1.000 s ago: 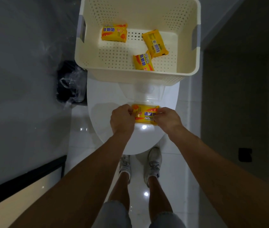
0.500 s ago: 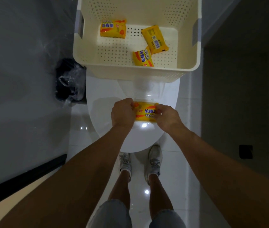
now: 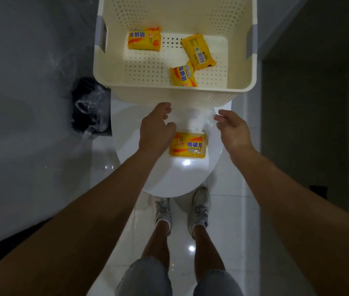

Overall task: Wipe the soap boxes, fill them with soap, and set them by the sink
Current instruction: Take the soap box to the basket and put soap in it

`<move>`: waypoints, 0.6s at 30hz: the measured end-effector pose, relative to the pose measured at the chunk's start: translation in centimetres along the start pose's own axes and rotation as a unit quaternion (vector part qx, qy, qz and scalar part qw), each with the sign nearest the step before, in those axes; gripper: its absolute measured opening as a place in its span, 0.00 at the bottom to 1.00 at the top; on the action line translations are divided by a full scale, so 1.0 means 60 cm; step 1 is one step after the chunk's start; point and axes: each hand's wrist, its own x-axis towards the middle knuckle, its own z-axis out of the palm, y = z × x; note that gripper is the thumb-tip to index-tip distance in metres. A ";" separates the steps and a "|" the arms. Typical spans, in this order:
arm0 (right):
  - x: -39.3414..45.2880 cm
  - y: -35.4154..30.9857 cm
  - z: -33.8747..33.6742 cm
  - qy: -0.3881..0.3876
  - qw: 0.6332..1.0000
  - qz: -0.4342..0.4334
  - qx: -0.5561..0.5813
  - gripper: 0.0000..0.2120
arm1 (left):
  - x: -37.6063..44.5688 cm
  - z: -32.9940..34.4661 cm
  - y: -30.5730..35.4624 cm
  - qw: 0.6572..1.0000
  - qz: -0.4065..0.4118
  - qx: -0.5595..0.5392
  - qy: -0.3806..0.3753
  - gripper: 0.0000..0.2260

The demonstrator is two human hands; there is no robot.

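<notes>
A yellow wrapped soap bar (image 3: 188,145) lies flat on the white toilet lid (image 3: 169,178), free of both hands. My left hand (image 3: 156,129) hovers just left of it, fingers loosely curled and holding nothing. My right hand (image 3: 232,130) is up and to the right of the bar, fingers relaxed, its tips at the edge of a faint clear plastic shape (image 3: 203,120) that I cannot identify. Three more yellow soap bars (image 3: 144,38) (image 3: 198,51) (image 3: 183,75) lie in the cream perforated basket (image 3: 169,95) behind the lid.
A black bin lined with a clear bag (image 3: 90,105) stands left of the toilet. Grey walls close in on both sides. My shoes (image 3: 182,210) stand on glossy white floor tiles right at the front of the bowl.
Both hands have let go of the soap bar, which now lies on the lid. They have moved up and apart towards the basket.
</notes>
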 end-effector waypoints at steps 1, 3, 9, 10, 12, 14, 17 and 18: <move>-0.006 0.006 -0.002 0.032 0.999 -0.004 0.003 0.14 | -0.010 -0.003 -0.001 1.000 0.011 -0.011 0.021 0.20; -0.022 0.021 -0.005 0.064 0.998 -0.010 0.006 0.10 | -0.029 -0.007 -0.005 0.998 0.030 -0.010 0.062 0.14; -0.058 0.069 0.007 0.066 0.997 0.030 -0.011 0.10 | -0.078 0.012 -0.041 0.996 -0.003 0.058 0.067 0.09; -0.059 0.077 0.009 0.059 0.997 0.038 -0.020 0.09 | -0.080 0.017 -0.048 0.996 -0.014 0.068 0.053 0.09; -0.058 0.087 0.014 0.033 0.997 0.052 -0.045 0.09 | -0.077 0.027 -0.059 0.995 -0.035 0.094 0.011 0.14; -0.056 0.088 0.021 -0.014 0.995 0.065 -0.077 0.15 | -0.069 0.036 -0.067 0.990 -0.065 0.123 -0.021 0.17; -0.057 0.083 0.030 -0.043 0.991 0.062 -0.109 0.14 | -0.061 0.041 -0.073 0.988 -0.088 0.125 -0.037 0.18; -0.058 0.082 0.030 -0.036 0.992 0.061 -0.100 0.13 | -0.062 0.040 -0.073 0.989 -0.089 0.114 -0.033 0.18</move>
